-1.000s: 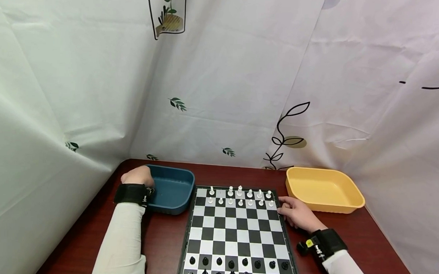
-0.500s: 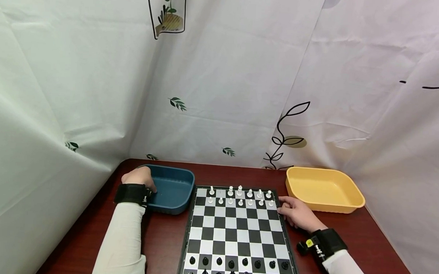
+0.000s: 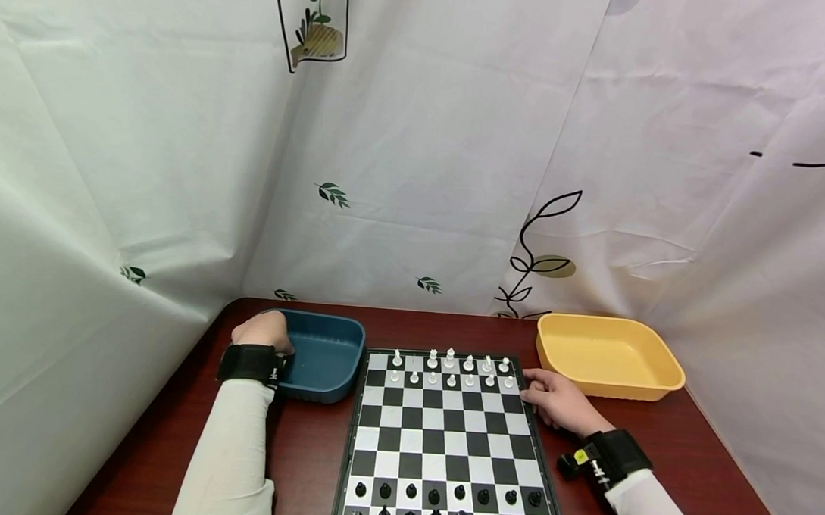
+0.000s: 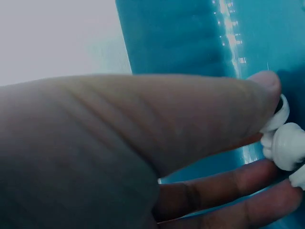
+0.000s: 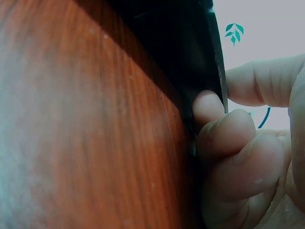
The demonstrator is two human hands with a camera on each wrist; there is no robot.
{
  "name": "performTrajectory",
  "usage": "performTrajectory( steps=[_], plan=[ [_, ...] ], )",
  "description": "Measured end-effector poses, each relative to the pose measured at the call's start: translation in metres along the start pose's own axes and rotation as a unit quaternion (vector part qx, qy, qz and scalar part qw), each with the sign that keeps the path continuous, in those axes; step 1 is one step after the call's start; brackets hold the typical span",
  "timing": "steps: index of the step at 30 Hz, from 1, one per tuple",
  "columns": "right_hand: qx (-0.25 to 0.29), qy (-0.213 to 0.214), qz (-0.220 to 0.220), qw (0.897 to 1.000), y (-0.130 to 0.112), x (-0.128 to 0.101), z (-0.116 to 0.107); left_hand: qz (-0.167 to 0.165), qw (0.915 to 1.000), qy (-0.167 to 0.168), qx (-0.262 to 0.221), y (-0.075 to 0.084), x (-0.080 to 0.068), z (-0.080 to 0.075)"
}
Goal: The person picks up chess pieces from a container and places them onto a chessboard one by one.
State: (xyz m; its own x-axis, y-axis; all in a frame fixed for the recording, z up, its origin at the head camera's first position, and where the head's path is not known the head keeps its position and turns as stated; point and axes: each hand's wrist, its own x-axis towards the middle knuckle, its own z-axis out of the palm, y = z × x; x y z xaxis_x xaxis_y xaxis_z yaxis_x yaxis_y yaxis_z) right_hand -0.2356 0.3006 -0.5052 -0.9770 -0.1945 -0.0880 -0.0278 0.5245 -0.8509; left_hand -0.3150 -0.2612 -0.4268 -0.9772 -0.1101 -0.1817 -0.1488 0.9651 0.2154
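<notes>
My left hand (image 3: 263, 330) reaches over the left side of the blue tray (image 3: 320, 394), fingers down inside. In the left wrist view, thumb and a partly hidden finger pinch a small white chess piece (image 4: 281, 118) at the frame's right edge. Another white piece (image 4: 289, 147) lies close by the fingertips, and a third is cut off below it. My right hand (image 3: 563, 404) holds the right edge of the chessboard (image 3: 423, 441) near its far corner. Thumb on the top edge, fingers curled against the black side (image 5: 171, 43). White chessmen (image 3: 450, 359) stand in the two far rows.
Black chessmen (image 3: 434, 496) fill the two near rows. At the back right stands a yellow tray (image 3: 609, 389). Everything rests on a dark red wooden table (image 3: 310, 451), with white patterned cloth (image 3: 389, 135) hanging behind and at the sides.
Half a second ago a finger of my left hand showed stretched over the tray floor; it is now drawn in, lower among the pieces. My right hand and the board have stayed put.
</notes>
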Motion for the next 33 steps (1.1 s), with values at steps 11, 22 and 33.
performTrajectory(
  steps=[11, 22, 33],
  plan=[
    [0.002, 0.001, -0.001, 1.000, 0.000, 0.000, 0.001, 0.040, 0.9988, 0.003, -0.028, 0.002, -0.007, 0.001],
    [0.001, 0.000, 0.001, 1.000, 0.000, 0.000, 0.000, 0.075, 0.9952, 0.027, -0.057, 0.000, 0.001, 0.008],
    [-0.002, 0.001, 0.000, 1.000, 0.000, 0.001, 0.000, 0.067, 0.9910, 0.096, -0.066, 0.004, 0.005, 0.007]
  ],
)
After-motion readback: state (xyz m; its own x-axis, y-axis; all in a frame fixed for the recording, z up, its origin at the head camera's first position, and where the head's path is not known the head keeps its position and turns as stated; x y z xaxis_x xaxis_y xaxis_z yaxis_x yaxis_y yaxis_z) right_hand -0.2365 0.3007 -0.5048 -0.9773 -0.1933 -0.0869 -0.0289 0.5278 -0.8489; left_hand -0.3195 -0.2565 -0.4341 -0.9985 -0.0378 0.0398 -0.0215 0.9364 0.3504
